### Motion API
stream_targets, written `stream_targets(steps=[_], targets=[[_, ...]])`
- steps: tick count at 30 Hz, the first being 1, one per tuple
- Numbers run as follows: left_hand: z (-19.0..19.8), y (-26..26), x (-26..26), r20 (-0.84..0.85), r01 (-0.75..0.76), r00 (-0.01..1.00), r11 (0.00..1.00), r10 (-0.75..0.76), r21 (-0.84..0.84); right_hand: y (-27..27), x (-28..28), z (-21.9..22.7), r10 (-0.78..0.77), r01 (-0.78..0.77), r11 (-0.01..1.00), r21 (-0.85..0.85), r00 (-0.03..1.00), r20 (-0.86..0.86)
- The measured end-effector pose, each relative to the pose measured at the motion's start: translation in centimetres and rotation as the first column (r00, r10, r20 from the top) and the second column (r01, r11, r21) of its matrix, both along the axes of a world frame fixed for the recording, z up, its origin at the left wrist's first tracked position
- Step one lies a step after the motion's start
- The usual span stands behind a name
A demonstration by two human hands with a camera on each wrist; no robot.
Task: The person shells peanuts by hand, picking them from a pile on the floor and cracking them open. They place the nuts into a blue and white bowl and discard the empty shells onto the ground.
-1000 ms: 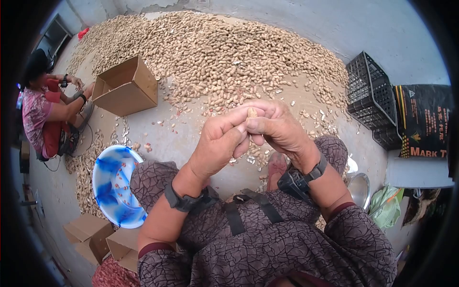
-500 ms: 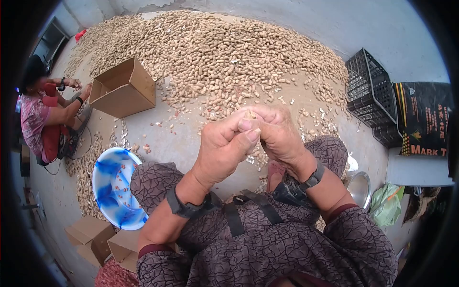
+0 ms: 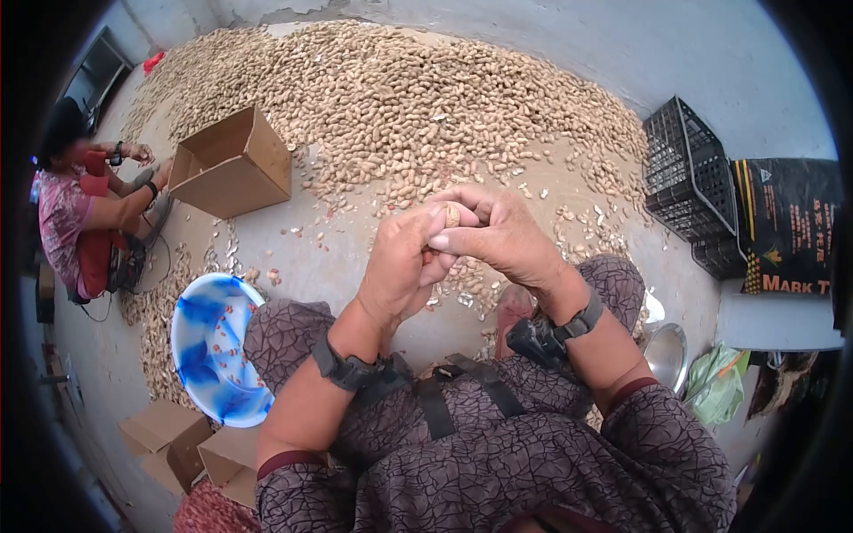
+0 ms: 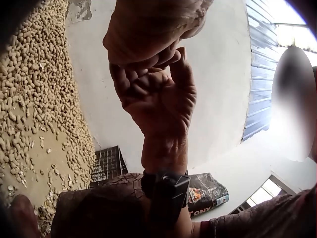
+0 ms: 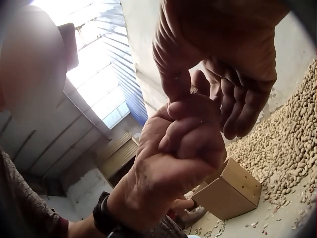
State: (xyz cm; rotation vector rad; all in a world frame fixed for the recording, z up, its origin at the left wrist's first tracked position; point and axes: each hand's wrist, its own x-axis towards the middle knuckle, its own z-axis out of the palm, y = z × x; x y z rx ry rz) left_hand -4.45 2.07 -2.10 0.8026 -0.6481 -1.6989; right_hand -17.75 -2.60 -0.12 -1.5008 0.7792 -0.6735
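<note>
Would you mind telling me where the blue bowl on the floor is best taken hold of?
Probably by the rim of the blue bowl, from above on the side nearest the person's knee: it sits upright and open, and that thin edge is exposed. The far side borders scattered peanuts.

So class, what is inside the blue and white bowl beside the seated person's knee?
Inside the blue and white bowl lie a few small reddish kernels, scattered on its floor. Its near right part is hidden behind the knee, so anything there cannot be seen.
</note>
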Motion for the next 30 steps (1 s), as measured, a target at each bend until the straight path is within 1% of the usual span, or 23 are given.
stream_targets(steps=[1, 2, 3, 4, 6, 8, 10, 11, 12, 13, 14, 15, 16, 17, 18, 19, 21, 23, 25, 26, 27, 28, 30], targets=[[-0.2, -0.1, -0.1, -0.026, -0.038, 0.999, 0.999, 0.039, 0.024, -0.1, 0.0, -0.2, 0.0, -0.009, 0.995, 0.103, 0.996, 0.088], [-0.4, -0.1, 0.1, -0.026, -0.042, 0.999, 0.999, 0.043, 0.021, -0.2, -0.1, -0.3, -0.009, -0.027, 0.979, 0.204, 0.985, 0.174], [-0.5, -0.2, 0.4, -0.078, -0.035, 0.996, 0.999, 0.033, -0.016, -0.2, -0.2, 0.0, 0.02, -0.074, 0.97, 0.231, 0.973, 0.229], [-0.6, -0.2, 0.6, -0.129, -0.03, 0.991, 0.998, 0.023, -0.054, -0.2, -0.2, 0.1, 0.026, -0.081, 0.97, 0.229, 0.973, 0.231], [-0.6, -0.1, 0.6, -0.116, -0.04, 0.993, 0.997, 0.032, -0.063, -0.1, -0.1, 0.1, -0.002, -0.07, 0.954, 0.291, 0.97, 0.242], [-0.4, -0.1, 0.3, -0.104, -0.044, 0.994, 0.996, 0.036, -0.073, 0.0, 0.2, 0.0, -0.005, -0.063, 0.962, 0.266, 0.969, 0.247], [-0.2, 0.1, -0.1, -0.002, -0.125, 0.992, 0.991, 0.126, -0.056, 0.1, 0.2, -0.2, -0.005, -0.057, 0.969, 0.242, 0.968, 0.252], [-0.2, 0.1, -0.3, -0.002, -0.128, 0.992, 0.99, 0.128, -0.057, 0.1, 0.1, -0.2, -0.019, -0.013, 0.986, 0.166, 0.981, 0.194], [-0.2, 0.2, -0.5, 0.003, -0.165, 0.986, 0.984, 0.166, -0.064, 0.0, 0.1, -0.3, -0.039, 0.027, 0.996, 0.085, 0.99, 0.138], [-0.2, 0.2, -0.5, 0.008, -0.202, 0.979, 0.977, 0.203, -0.071, 0.0, 0.1, -0.4, -0.038, 0.026, 0.996, 0.083, 0.99, 0.138], [-0.1, 0.1, -0.3, 0.007, -0.203, 0.979, 0.977, 0.204, -0.072, -0.1, 0.1, -0.4, -0.068, 0.067, 0.998, 0.014, 0.995, 0.074], [0.0, 0.0, 0.2, 0.075, -0.186, 0.978, 0.976, 0.195, -0.109, -0.1, 0.1, -0.5, -0.102, 0.102, 0.993, -0.057, 0.995, 0.012], [0.1, 0.0, 0.7, 0.142, -0.167, 0.972, 0.975, 0.187, -0.145, -0.1, 0.1, -0.7, -0.1, 0.101, 0.993, -0.057, 0.995, 0.012], [0.3, -0.1, 1.3, 0.142, -0.168, 0.972, 0.975, 0.188, -0.143, -0.2, 0.2, -1.0, -0.143, 0.125, 0.949, -0.289, 0.989, -0.043], [0.4, -0.2, 1.8, 0.253, -0.143, 0.95, 0.976, 0.182, -0.167, -0.2, 0.2, -1.1, -0.197, 0.127, 0.853, -0.507, 0.976, -0.087], [0.5, -0.3, 2.1, 0.361, -0.115, 0.916, 0.975, 0.178, -0.188, 0.0, 0.2, -0.9, -0.196, 0.126, 0.854, -0.505, 0.977, -0.087], [0.2, -0.2, 2.1, 0.385, -0.125, 0.904, 0.975, 0.188, -0.182, 0.5, 0.4, -0.4, -0.144, 0.078, 0.924, -0.374, 0.978, -0.152], [-0.2, -0.3, 2.1, 0.41, -0.131, 0.891, 0.976, 0.194, -0.175, 0.5, 0.4, -0.4, -0.137, 0.059, 0.923, -0.381, 0.974, -0.18], [-0.7, -0.4, 2.3, 0.39, -0.108, 0.901, 0.969, 0.189, -0.221, 0.4, 0.3, -0.2, -0.132, 0.042, 0.92, -0.389, 0.969, -0.208], [-0.6, -0.4, 2.2, 0.39, -0.108, 0.901, 0.97, 0.188, -0.219, 0.3, 0.2, -0.1, -0.086, 0.007, 0.947, -0.322, 0.969, -0.23], [-0.5, -0.3, 2.2, 0.443, -0.095, 0.876, 0.969, 0.191, -0.23, 0.2, 0.1, 0.0, -0.039, -0.026, 0.967, -0.252, 0.968, -0.25], [-0.5, -0.3, 2.2, 0.494, -0.081, 0.848, 0.968, 0.193, -0.239, 0.2, 0.1, 0.0, -0.039, -0.026, 0.968, -0.249, 0.967, -0.251], [-0.7, -0.4, 2.3, 0.512, -0.047, 0.843, 0.971, 0.165, -0.235, 0.2, 0.0, 0.1, -0.05, -0.016, 0.974, -0.225, 0.957, -0.285]])
